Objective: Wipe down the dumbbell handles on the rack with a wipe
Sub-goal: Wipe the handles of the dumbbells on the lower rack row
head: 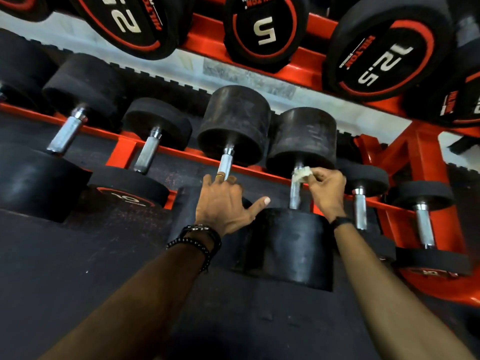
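Observation:
Several black dumbbells with chrome handles lie on the lower shelf of a red rack [405,162]. My right hand [327,190] pinches a small crumpled white wipe [302,173] against the top of one chrome handle [295,194], just under that dumbbell's far head. My left hand [223,203] reaches over the neighbouring dumbbell's handle [225,165]; its fingers curl around the lower part of the handle and hide it, with the thumb stuck out to the right. That dumbbell's near head is hidden behind my left hand.
Other chrome handles show to the left [65,133], [148,154] and to the right [360,209], [424,226]. The upper shelf carries dumbbells marked 5 [262,29] and 12.5 [384,58] close overhead. Dark rubber flooring [78,268] lies below.

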Demonstrator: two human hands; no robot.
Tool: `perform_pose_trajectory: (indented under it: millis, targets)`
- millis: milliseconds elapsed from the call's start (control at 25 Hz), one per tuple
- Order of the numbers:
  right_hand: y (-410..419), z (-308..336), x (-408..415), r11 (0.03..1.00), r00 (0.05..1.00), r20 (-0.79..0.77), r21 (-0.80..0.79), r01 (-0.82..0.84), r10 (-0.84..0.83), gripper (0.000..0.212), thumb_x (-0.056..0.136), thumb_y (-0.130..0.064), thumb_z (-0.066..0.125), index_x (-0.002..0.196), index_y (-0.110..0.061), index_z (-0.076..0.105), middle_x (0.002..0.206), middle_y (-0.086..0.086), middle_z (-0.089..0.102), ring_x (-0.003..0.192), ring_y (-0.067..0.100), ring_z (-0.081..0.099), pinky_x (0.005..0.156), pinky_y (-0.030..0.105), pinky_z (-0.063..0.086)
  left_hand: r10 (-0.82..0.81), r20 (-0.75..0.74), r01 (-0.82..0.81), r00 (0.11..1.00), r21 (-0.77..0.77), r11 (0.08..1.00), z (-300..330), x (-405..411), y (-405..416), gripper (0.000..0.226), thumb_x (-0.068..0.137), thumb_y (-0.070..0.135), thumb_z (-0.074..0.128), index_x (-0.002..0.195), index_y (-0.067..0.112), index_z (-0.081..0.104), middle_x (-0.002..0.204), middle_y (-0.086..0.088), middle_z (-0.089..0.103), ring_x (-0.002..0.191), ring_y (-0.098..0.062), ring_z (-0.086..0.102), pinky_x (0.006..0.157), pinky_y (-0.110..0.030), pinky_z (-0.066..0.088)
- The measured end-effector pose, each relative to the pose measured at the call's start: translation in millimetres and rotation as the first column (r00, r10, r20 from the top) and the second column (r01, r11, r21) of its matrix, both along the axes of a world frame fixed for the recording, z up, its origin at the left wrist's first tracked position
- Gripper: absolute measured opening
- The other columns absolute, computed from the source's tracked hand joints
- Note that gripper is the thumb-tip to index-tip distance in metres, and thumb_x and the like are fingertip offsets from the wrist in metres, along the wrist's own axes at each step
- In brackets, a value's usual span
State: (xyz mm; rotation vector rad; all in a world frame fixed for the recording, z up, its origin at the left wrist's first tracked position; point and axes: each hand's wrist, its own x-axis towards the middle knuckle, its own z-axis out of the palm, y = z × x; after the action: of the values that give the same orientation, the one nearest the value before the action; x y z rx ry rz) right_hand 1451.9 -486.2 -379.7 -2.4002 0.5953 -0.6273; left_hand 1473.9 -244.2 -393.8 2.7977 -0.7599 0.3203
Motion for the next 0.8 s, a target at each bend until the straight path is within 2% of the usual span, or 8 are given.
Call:
perform_pose_trajectory:
  millis: [80,160,280,400,560,680,800]
  targets:
    - [19.8,-2.5,-23.1,1.0,0.997,0.071,-0.028,0.011,-0.009,0.015,0.084,-0.014,0.059,0.083,-0.008,0.073,0.078,0.012,0.073,0.07,0.025,0.068,0.064,0.039,0.053,-0.004,0.011,0.004,1.0,-0.008,1.0,-2.0,1.2,0.3,0.081,0.085,0.081,0.027,0.075,0.015,0.073,0.083,-0.005,0.068,0.092,-0.029,0.06,0.085,-0.044,0.039]
    - [35.2,-8.1,-44.2,0.989,0.982,0.138,-0.057,0.135,-0.126,0.011,0.083,-0.006,0.058,0.085,-0.008,0.069,0.081,0.015,0.072,0.074,0.033,0.066,0.067,0.038,0.049,-0.027,0.03,0.028,0.999,-0.036,0.999,-3.2,-0.7,0.9,0.077,0.085,0.08,0.032,0.071,0.015,0.072,0.079,-0.004,0.068,0.088,-0.029,0.061,0.082,-0.043,0.039]
    - [38.8,-6.3,-57.0,0.972,0.932,0.275,0.081,0.22,-0.234,0.016,0.074,0.005,0.057,0.084,-0.007,0.061,0.08,0.013,0.066,0.076,0.034,0.062,0.072,0.028,0.04,-0.066,0.056,0.069,0.996,-0.062,0.996,-1.2,-4.0,3.0,0.072,0.086,0.076,0.036,0.067,0.016,0.07,0.075,-0.004,0.067,0.083,-0.029,0.061,0.08,-0.042,0.039]
    - [37.9,0.0,-55.6,0.982,0.943,0.28,0.014,0.186,-0.182,0.02,0.068,-0.001,0.049,0.087,-0.006,0.054,0.083,0.009,0.055,0.077,0.021,0.049,0.073,0.024,0.034,-0.105,0.07,0.108,0.992,-0.04,0.993,1.1,-6.4,3.8,0.071,0.087,0.074,0.034,0.07,0.015,0.071,0.076,-0.005,0.067,0.082,-0.03,0.062,0.079,-0.042,0.04]
    - [43.8,3.7,-58.0,0.963,0.93,0.254,0.015,0.27,-0.265,0.024,0.072,0.009,0.052,0.091,-0.004,0.054,0.094,0.014,0.05,0.076,0.004,0.032,0.072,0.019,0.027,-0.2,0.127,0.204,0.971,-0.014,0.979,-0.1,-6.5,6.4,0.068,0.089,0.071,0.033,0.079,0.015,0.07,0.082,-0.004,0.065,0.084,-0.027,0.059,0.079,-0.041,0.038]
    - [36.6,0.7,-56.4,0.963,0.936,0.232,0.005,0.27,-0.264,0.022,0.077,0.01,0.052,0.092,-0.003,0.062,0.099,0.017,0.051,0.081,0.014,0.044,0.074,0.015,0.029,-0.304,0.162,0.303,0.939,0.028,0.952,0.2,-9.4,2.9,0.066,0.09,0.07,0.033,0.086,0.015,0.068,0.085,-0.003,0.062,0.085,-0.025,0.056,0.08,-0.041,0.04]
    - [32.2,-3.9,-53.2,0.955,0.905,0.307,0.13,0.268,-0.296,0.026,0.074,0.011,0.053,0.091,0.001,0.071,0.102,0.019,0.054,0.087,0.022,0.054,0.08,0.003,0.032,-0.381,0.178,0.377,0.907,0.059,0.924,3.0,-13.0,3.9,0.065,0.091,0.07,0.034,0.098,0.015,0.067,0.09,-0.003,0.061,0.086,-0.024,0.055,0.083,-0.041,0.042]
